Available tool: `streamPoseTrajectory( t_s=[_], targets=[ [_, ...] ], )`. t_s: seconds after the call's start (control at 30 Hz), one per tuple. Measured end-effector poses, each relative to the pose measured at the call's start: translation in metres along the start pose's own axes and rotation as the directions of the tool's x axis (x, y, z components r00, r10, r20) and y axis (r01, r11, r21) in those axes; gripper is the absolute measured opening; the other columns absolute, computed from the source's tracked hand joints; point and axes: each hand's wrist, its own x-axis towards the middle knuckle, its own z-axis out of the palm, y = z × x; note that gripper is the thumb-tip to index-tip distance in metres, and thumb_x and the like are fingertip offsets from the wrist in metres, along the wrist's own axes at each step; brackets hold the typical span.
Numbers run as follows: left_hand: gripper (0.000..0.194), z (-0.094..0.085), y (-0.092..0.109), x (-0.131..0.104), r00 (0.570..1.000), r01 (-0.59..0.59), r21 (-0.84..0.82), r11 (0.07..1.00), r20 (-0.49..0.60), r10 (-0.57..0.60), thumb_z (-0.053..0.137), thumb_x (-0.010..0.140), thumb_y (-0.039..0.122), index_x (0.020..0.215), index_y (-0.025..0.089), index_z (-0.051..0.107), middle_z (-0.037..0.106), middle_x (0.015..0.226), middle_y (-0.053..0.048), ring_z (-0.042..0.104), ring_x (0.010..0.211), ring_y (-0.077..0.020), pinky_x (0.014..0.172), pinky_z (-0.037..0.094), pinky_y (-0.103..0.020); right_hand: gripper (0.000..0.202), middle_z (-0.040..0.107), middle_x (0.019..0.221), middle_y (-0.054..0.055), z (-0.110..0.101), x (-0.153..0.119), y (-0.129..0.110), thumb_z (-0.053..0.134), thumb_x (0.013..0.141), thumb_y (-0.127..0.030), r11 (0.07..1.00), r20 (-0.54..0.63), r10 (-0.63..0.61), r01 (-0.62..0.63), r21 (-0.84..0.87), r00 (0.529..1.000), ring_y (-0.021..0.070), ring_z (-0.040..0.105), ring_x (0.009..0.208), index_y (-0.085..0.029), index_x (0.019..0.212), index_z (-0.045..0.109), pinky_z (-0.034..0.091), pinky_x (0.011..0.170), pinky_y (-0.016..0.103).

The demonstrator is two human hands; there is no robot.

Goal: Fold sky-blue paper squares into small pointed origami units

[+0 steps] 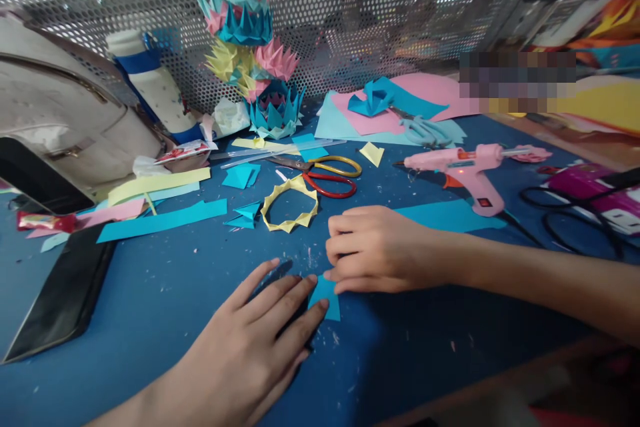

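A small piece of blue paper (326, 300) lies on the blue table, partly covered by my fingers. My left hand (255, 333) rests with its fingers stretched out, two fingertips on the paper's left part. At the paper's upper right edge, my right hand (380, 250) has its fingers curled and closed on it; the exact grip is partly hidden. Just beyond the hands is a ring of folded yellow paper (265, 212) beside folded blue pieces (245, 216). Behind the ring lie scissors (333, 177) with one yellow and one red handle.
A pink glue gun (463, 163) with its cord lies at the right, beyond a blue strip (435, 215). Colourful folded-paper crowns (275, 107) are stacked against the perforated metal panel. A bottle (155, 87), a bag (65, 93), paper strips (165, 219) and a phone (65, 293) occupy the left.
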Motion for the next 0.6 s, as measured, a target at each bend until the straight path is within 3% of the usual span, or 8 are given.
streamPoseTrajectory(
  t_s=[0.13,0.23,0.4,0.6],
  targets=[
    [0.039,-0.005,-0.003,0.003,0.999,-0.033,0.006,0.999,-0.001,0.033,0.04,0.106,0.026,0.138,0.015,0.059,0.062,0.138,-0.009,0.058,0.125,-0.0248,0.118,0.035,-0.049,0.028,0.062,0.08,0.002,-0.002,-0.001,0.001,0.051,0.103,-0.033,0.999,0.019,0.01,-0.011,0.035,1.0,0.0187,0.044,0.081,-0.02,0.084,0.067,0.031,0.07,0.034],
    [0.038,-0.006,-0.003,0.004,0.999,-0.034,0.014,0.999,0.001,0.034,0.041,0.106,0.024,0.138,0.015,0.059,0.063,0.136,-0.01,0.059,0.124,-0.026,0.115,0.039,-0.051,0.025,0.062,0.084,0.002,0.006,0.001,-0.005,0.053,0.103,-0.031,0.986,-0.05,0.13,-0.124,0.115,0.99,0.0172,0.045,0.079,-0.017,0.085,0.064,0.033,0.071,0.031],
    [0.039,-0.005,-0.001,0.004,1.0,-0.009,-0.003,1.0,-0.001,0.009,0.042,0.103,0.021,0.139,0.016,0.059,0.064,0.133,-0.012,0.057,0.125,-0.028,0.112,0.042,-0.055,0.023,0.06,0.086,0.002,0.018,0.006,-0.017,0.068,0.093,-0.038,0.886,0.014,0.377,-0.365,0.286,0.926,0.0159,0.048,0.08,-0.017,0.09,0.06,0.032,0.069,0.028],
    [0.039,-0.006,0.0,0.005,1.0,0.018,-0.036,0.999,-0.013,-0.018,0.043,0.1,0.017,0.135,0.016,0.061,0.064,0.128,-0.014,0.058,0.123,-0.0298,0.107,0.046,-0.058,0.014,0.056,0.08,-0.001,0.015,0.013,-0.025,0.069,0.087,-0.024,0.815,0.054,0.478,-0.466,0.345,0.877,0.0143,0.047,0.076,-0.017,0.083,0.058,0.03,0.068,0.028]
  ],
)
